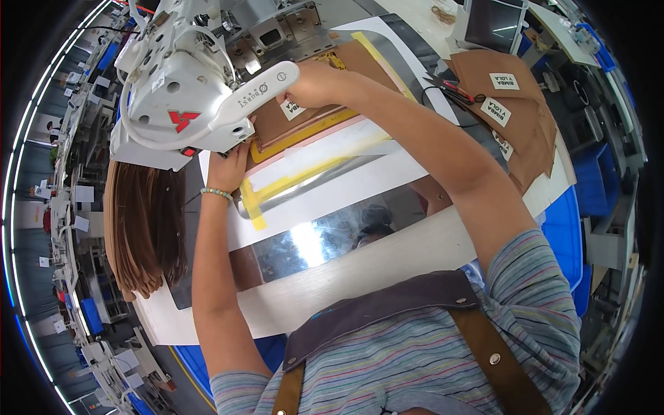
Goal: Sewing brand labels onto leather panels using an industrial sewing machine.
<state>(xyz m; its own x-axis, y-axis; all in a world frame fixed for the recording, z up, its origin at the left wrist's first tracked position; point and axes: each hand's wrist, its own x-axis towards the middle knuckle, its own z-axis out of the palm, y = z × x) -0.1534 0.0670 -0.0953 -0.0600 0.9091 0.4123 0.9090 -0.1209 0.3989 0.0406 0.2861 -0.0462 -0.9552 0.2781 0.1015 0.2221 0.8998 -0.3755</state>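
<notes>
A white sewing machine head (173, 104) with a long white cover arm (256, 90) stands over the work. Beneath it lies a brown piece (328, 99) with a white label, set in a yellow-edged template (266, 153). My right hand (315, 84) is above the brown piece beside the end of the cover arm. Its fingers are curled in, and what they hold, if anything, is hidden. My left hand (229, 168), with a beaded bracelet, lies at the template's left edge, its fingers stretched forward and partly hidden by the machine head.
Labelled brown pieces (529, 104) lie fanned out at the right, next to red-handled scissors (456, 91). A thick stack of brown pieces (138, 228) hangs at the left. A shiny metal plate (332, 235) lies near me. A blue bin (561, 235) stands at the right.
</notes>
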